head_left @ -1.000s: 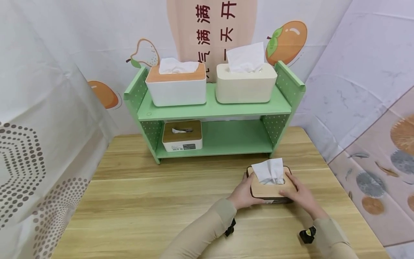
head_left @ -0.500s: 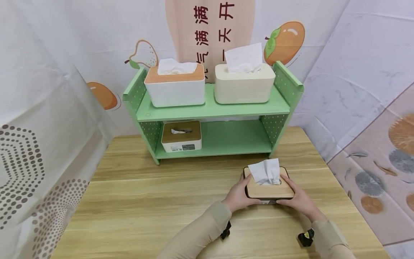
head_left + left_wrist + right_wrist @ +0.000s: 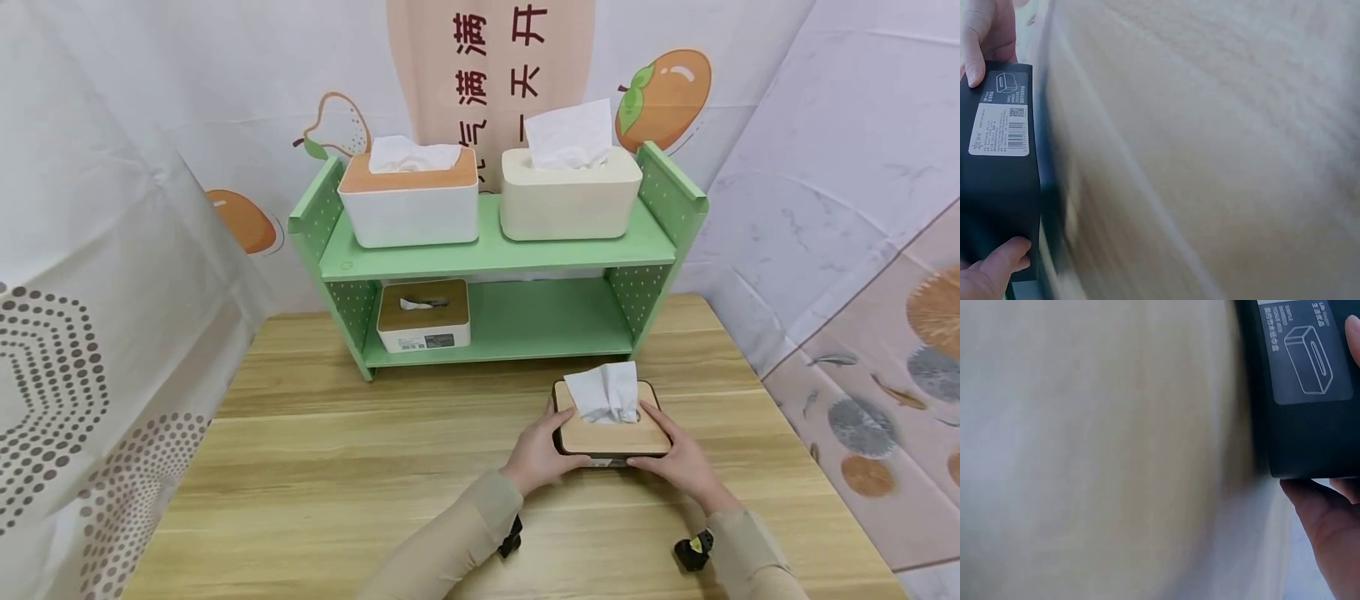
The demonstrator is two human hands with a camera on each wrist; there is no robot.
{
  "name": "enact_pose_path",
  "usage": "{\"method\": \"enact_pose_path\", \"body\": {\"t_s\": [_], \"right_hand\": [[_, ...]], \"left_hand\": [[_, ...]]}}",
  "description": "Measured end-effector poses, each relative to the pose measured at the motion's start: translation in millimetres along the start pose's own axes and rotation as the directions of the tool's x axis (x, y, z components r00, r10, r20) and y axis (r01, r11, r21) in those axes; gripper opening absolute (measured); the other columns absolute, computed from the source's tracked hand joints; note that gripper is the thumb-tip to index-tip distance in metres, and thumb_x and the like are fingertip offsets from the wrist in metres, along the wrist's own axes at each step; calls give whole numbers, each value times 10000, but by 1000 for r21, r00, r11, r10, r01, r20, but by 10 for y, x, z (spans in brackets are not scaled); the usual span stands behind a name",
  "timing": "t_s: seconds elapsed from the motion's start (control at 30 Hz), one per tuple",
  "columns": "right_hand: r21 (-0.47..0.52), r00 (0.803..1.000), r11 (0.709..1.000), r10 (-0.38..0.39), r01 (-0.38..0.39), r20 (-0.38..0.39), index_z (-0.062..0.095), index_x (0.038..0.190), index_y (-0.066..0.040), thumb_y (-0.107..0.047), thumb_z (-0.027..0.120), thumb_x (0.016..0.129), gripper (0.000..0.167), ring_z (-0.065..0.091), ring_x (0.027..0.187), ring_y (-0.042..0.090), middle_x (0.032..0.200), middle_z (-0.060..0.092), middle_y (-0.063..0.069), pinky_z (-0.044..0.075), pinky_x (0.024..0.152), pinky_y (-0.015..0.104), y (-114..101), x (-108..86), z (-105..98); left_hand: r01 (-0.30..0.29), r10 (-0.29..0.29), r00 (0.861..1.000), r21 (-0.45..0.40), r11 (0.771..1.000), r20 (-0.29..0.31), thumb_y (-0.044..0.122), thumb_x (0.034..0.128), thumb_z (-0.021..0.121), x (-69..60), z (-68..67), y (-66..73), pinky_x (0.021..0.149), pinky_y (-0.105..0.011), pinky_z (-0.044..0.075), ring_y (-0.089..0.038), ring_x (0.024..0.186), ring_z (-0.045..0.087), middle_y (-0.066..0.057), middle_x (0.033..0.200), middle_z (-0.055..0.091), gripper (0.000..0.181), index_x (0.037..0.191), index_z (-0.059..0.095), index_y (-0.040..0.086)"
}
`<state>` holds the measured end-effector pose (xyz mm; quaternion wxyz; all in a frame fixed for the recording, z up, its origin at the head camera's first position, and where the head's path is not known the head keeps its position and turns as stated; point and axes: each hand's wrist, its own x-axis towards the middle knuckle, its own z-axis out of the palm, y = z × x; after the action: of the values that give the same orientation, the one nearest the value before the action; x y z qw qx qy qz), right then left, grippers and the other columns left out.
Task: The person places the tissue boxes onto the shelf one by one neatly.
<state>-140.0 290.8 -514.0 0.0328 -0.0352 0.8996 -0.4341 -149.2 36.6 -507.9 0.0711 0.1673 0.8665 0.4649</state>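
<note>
A black tissue box [image 3: 607,439] with a pale wooden lid and a white tissue [image 3: 603,392] standing out of its slot is between my two hands, low over or on the table. My left hand [image 3: 542,454] grips its left end, thumb along the front side. The right hand [image 3: 684,467] grips the right end, its thumb also at the front. In the left wrist view the box's label [image 3: 1000,128] with a barcode shows on the black side. In the right wrist view my right hand [image 3: 1332,534] holds the box's end; the fingers are partly out of frame.
A green two-tier shelf [image 3: 495,267] stands at the back of the wooden table [image 3: 360,467]. On its top tier are a white tissue box [image 3: 412,212] and a cream tissue box [image 3: 566,204]. A smaller tissue box [image 3: 423,321] sits lower left. Printed cloth [image 3: 847,208] hangs around.
Both hands and the black tissue box have moved left and slightly toward the shelf. The right thumb has shifted from the lid down to the front side.
</note>
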Motion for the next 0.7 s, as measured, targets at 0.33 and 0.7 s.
{"method": "enact_pose_path", "body": {"t_s": [0.33,0.7], "right_hand": [[39,995,997,-70,73,-72,356,1469,-150,-194,875,655,966,400,1279,442,1450,365,287,341,1014,562,-324,189,-9],[109,989,985,-124,133,-86,366,1462,-129,-125,856,677,926,370,1319,421,1501,311,237,348,1036,534,-702,563,59]], "left_hand": [[-102,107,989,50,994,-107,341,776,783,32,-323,86,977,-358,473,-314,1240,511,-201,1512,263,700,1385,494,153],[-161,166,969,45,986,-183,291,776,790,213,-724,40,1047,-395,411,-285,1359,366,-196,1518,247,681,1366,509,102]]}}
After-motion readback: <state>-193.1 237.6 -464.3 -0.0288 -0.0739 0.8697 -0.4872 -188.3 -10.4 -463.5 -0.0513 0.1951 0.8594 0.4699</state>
